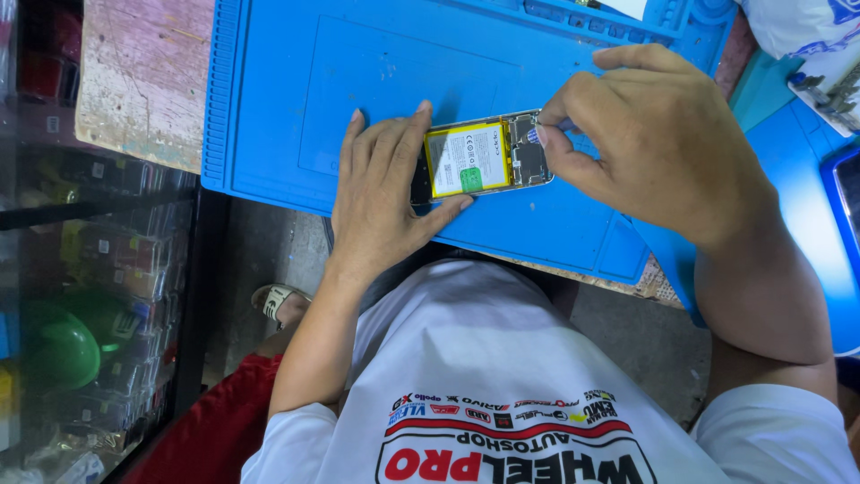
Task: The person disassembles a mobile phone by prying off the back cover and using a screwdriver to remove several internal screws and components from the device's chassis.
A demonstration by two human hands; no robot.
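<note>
Pinning the opened phone [484, 159] flat, left hand [385, 193] fingers spread; right hand [649, 143] fingers pinched on it.

I am at a small phone-repair stall or workshop; the blue silicone repair mat [358, 81], with moulded trays along its far edge, covers my bench; on the mat lies an opened phone [484, 159], back cover off, battery and circuit board bare; left of the mat shows the worn, paint-stained wooden benchtop [143, 72]; further left of the mat stands a glass display case [98, 296] stacked with small packaged goods; right of the mat lies another blue mat [797, 206].
</note>
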